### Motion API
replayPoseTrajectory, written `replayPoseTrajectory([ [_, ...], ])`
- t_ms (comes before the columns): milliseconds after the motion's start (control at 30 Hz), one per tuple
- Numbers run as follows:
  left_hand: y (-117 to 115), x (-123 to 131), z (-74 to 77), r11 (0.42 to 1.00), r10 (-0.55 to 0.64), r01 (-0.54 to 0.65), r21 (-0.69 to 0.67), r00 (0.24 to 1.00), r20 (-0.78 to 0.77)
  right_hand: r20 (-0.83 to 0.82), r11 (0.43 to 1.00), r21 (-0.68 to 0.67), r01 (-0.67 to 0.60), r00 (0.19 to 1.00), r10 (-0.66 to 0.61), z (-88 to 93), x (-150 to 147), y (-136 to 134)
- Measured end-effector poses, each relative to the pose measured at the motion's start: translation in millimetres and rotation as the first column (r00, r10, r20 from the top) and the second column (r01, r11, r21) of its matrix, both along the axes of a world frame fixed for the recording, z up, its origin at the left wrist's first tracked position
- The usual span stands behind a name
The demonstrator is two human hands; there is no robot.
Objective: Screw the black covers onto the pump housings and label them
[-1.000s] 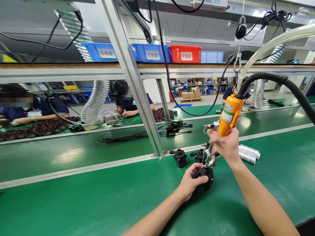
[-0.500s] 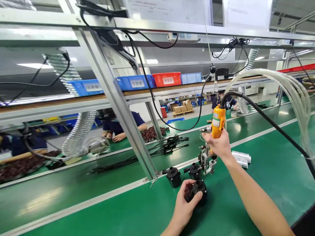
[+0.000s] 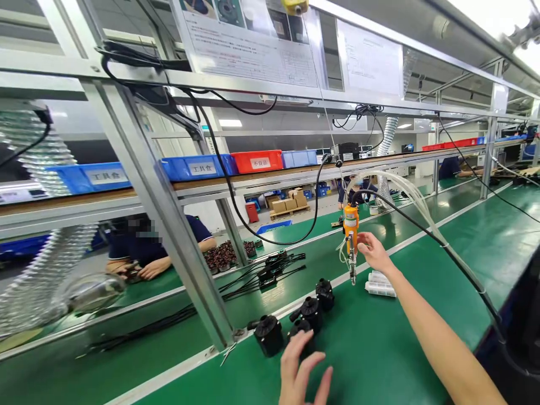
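Note:
My left hand [image 3: 298, 368] is open, its fingers spread just in front of a black pump-like housing [image 3: 302, 331], which it partly hides. Similar black housings stand close by: one to the left [image 3: 269, 336], one behind [image 3: 311, 313] and another farther back [image 3: 324, 294]. An orange electric screwdriver [image 3: 350, 222] hangs upright on a thin line, with a metal fitting [image 3: 352, 264] at its lower end. Beside its right side is my right hand [image 3: 374, 253], fingers apart and holding nothing; whether a fingertip touches the tool I cannot tell.
Clear plastic-wrapped rolls [image 3: 380, 288] lie right of the screwdriver. A black cable and clear hoses [image 3: 415, 197] arch over the green bench [image 3: 379, 349]. A metal post [image 3: 169, 225] rises at left. Black corded parts [image 3: 270, 273] lie beyond the rail. Co-workers sit opposite.
My left hand has let go of the black housing and opened, which now stands among the others. My right hand has released the screwdriver. The view has swung right.

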State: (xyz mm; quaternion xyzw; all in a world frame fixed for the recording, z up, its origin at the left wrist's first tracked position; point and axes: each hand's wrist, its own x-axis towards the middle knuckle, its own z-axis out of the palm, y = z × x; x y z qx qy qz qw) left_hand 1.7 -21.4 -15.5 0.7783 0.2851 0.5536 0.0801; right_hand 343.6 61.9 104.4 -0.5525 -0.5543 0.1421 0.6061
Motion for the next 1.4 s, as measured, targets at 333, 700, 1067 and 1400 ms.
replayPoseTrajectory([
  [333, 18.7, 116.4, -4.5, 0.755, -0.477, 0.393, -0.525, 0.878, -0.03, 0.265, 0.883, -0.465, 0.059, 0.961, 0.075, -103.5, 86.5, -25.1],
  [700, 66.7, 211.6, -13.7, 0.785, -0.378, 0.252, -0.567, 0.918, -0.116, 0.25, 0.845, -0.535, -0.008, 0.954, 0.167, -119.1, 112.3, -21.5],
  [1067, 71.8, 209.0, -14.4, 0.741, -0.14, 0.061, -0.669, 0.988, -0.065, 0.279, 0.868, -0.497, 0.006, 0.948, 0.153, -113.1, 116.4, -24.2],
  [1400, 74.1, 207.7, -6.3, 0.801, -0.1, 0.067, -0.594, 0.995, -0.022, 0.351, 0.893, -0.424, 0.154, 0.937, 0.005, -97.6, 74.0, -28.8],
])
